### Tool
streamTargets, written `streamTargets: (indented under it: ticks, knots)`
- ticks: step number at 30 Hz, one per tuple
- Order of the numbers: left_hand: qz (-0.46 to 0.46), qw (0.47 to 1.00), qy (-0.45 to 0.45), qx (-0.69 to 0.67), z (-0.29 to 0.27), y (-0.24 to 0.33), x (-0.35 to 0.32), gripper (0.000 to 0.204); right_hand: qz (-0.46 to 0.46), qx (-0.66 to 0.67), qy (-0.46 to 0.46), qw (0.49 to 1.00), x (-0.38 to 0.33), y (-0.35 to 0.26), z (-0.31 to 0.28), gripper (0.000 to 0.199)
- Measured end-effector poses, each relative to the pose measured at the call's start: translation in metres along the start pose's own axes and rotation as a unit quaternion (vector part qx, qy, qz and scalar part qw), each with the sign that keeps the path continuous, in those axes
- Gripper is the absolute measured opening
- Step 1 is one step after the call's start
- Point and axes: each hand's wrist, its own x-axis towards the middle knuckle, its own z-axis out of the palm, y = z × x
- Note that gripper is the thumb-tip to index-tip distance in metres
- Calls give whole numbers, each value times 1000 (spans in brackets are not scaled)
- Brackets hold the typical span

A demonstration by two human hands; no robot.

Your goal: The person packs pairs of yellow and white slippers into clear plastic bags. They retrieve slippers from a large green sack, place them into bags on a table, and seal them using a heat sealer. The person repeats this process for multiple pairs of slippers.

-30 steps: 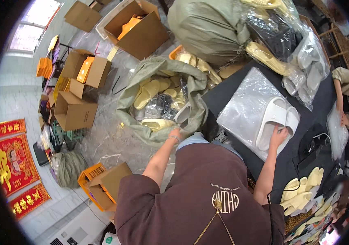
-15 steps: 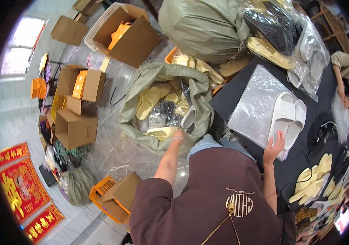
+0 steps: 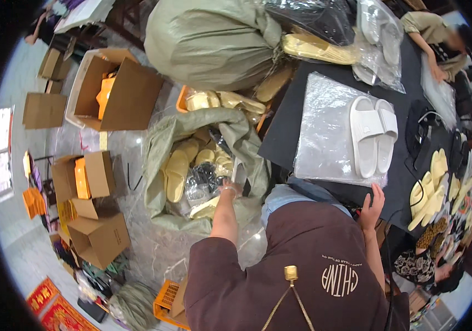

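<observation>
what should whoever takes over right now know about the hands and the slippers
Left hand: down in the open green sack on the floor, at the bagged slippers; grip hidden.
Right hand: open, empty, at the table edge by the plastic sheet.
Done: white pair lies side by side on the sheet.
Left: yellow slippers in the sack; white pair not bagged.

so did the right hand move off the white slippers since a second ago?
Yes. The right hand pulled back off the white slippers toward the body, now at the plastic sheet's near edge.
</observation>
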Motion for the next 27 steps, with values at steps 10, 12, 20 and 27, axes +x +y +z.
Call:
streamTargets:
  ticks: [10, 12, 20, 27]
  knots:
    - [89, 991, 92, 40, 58, 14, 106, 55, 38, 23, 1, 999, -4, -7, 1, 31]
    - [36, 983, 122, -131, 59, 31, 111, 50, 35, 16, -9, 999, -1, -8, -1, 30]
    - [-101, 926, 335, -142, -1, 47, 18, 38, -9, 56, -1, 998, 23, -12, 3, 29]
    - [-70, 898, 393, -187, -49, 31, -144, 52, -38, 158, -8, 987, 45, -35, 15, 27]
